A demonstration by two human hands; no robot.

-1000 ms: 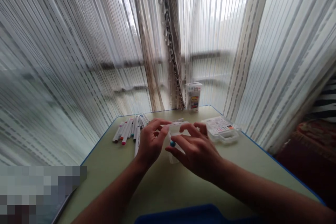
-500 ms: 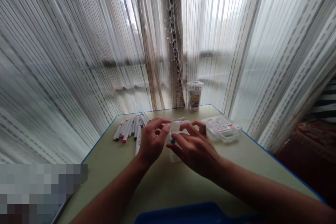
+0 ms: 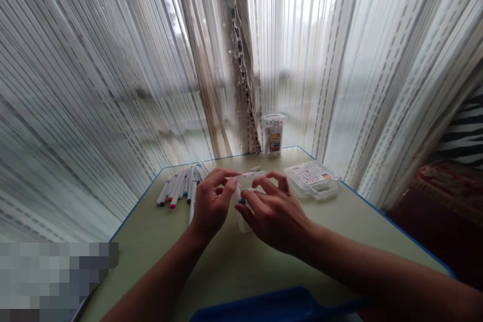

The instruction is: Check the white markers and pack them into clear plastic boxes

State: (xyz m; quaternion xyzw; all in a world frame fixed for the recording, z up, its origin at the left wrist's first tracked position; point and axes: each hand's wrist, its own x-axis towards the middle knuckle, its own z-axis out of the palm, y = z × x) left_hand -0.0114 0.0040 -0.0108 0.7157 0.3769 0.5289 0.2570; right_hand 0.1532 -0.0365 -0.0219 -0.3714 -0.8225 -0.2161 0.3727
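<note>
My left hand (image 3: 212, 200) is closed, with thumb and index finger on the upper edge of a clear plastic box (image 3: 244, 225) on the table. My right hand (image 3: 272, 211) pinches a marker between thumb and index finger, right at the box. Only the marker's blue-green end (image 3: 242, 201) shows; the fingers hide the rest. The other fingers of this hand are raised and bent over the box's far side. To the left of my left hand lies a loose pile of white markers (image 3: 180, 186) with differently coloured ends.
A clear case with a handle (image 3: 313, 181) lies to the right. Upright at the back edge stands a clear lidded container (image 3: 273, 136) with a label. A blue tray-like object (image 3: 260, 307) is at the near edge. Striped curtains (image 3: 294, 50) hang behind the blue-edged table (image 3: 302, 274).
The whole view has shifted slightly, so things sit a little further left. Both hands keep nearly the same pose at the box, and the marker is still pinched in my right hand.
</note>
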